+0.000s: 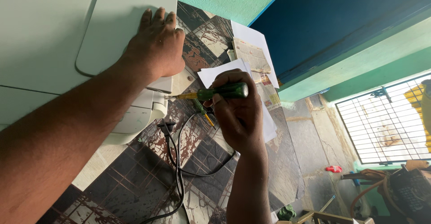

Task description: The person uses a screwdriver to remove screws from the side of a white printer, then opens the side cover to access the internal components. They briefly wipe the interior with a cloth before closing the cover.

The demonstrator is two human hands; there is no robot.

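Head view: a patterned tile worktop (134, 179) stands by a green and blue wall. The left hand (157, 44) presses flat, open, on the white printer (54, 31). The right hand (240, 112), grip closed around a green-handled screwdriver (215, 92), meets the printer's right side. Keep the shaft level and the printer steadied.

We work at a table (134, 179) topped with worn dark-and-cream checked tiles; a white printer (54, 35) sits at its far left, a black power cable (177, 161) trails across, and white papers (251, 40) with a newspaper (258, 67) lie beside.
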